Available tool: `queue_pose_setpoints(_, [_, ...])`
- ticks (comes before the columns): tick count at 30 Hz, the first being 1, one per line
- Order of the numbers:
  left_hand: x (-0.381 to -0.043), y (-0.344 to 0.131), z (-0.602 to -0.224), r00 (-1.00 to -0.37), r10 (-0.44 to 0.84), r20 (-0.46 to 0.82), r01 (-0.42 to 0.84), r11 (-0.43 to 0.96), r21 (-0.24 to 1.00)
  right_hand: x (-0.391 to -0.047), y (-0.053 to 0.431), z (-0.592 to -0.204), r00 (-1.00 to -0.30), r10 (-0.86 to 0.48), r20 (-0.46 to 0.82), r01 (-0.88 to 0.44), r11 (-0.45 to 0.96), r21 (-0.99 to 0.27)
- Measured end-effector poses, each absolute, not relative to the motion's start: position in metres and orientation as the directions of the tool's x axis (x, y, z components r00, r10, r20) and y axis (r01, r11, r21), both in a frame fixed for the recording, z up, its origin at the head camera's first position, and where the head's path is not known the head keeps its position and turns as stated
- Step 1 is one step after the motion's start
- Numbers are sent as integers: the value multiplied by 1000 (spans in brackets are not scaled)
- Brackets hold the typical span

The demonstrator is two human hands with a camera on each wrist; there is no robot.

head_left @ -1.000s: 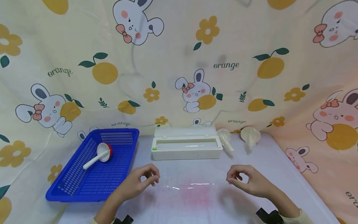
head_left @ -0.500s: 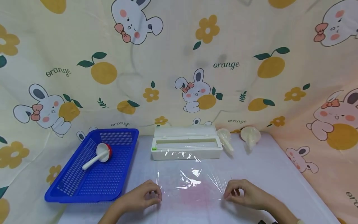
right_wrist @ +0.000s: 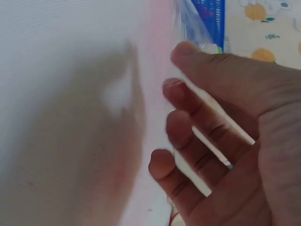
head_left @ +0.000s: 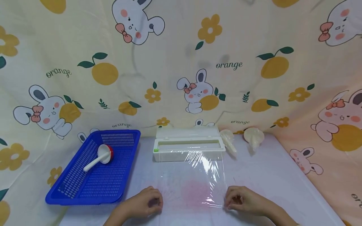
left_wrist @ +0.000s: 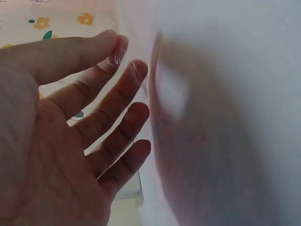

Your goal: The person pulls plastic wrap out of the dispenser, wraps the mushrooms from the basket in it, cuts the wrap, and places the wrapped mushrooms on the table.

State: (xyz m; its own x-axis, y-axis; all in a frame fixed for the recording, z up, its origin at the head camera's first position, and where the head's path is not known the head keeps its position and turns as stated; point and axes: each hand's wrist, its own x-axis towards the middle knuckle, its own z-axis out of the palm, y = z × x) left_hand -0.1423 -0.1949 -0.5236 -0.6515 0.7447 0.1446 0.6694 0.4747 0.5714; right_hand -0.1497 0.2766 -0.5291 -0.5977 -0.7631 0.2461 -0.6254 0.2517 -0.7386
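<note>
A sheet of clear plastic wrap [head_left: 195,185] stretches over the table from the white plastic wrap dispenser [head_left: 189,155]. My left hand [head_left: 145,202] pinches its near left corner; in the left wrist view a crumpled bit of film shows between thumb and forefinger, the other fingers loosely bent. At the near right corner my right hand [head_left: 246,201] pinches the film between thumb and forefinger. Both hands are low over the tabletop. The dispenser's lid stands raised at the back, and the film passes over its front side.
On the left is a blue plastic basket [head_left: 113,185] with a white-handled, red-and-white mushroom-shaped thing [head_left: 104,154] in it. Right of the dispenser lie two pale film-wrapped things, one slender [head_left: 228,142], one rounder [head_left: 254,138]. A printed cloth [head_left: 169,62] hangs behind the white table.
Both hands have come down and towards me, drawing the film out of the dispenser. The sheet now spans from the dispenser to my hands. Basket and wrapped things have stayed put.
</note>
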Motion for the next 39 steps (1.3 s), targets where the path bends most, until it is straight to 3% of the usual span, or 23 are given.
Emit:
queue_pose_setpoints(10, [-142,-191,-524,-729,684,38,571,576,585,-147,277,-536,-636,-758,147,-576,339,-744])
queue_pose_setpoints(26, [-139,-192,-522,-801,595,-63,458,678,575,-144,281,-542,-675,-721,159,-548,345,-762])
queue_pose_setpoints(33, [-137,-193,-524,-807,589,-41,469,681,562,-146,274,-544,-758,-639,131,-473,400,-785])
queue_pose_setpoints(39, [-137,-193,-525,-814,579,-47,462,695,551,-144,271,-546,-768,-620,160,-492,411,-768])
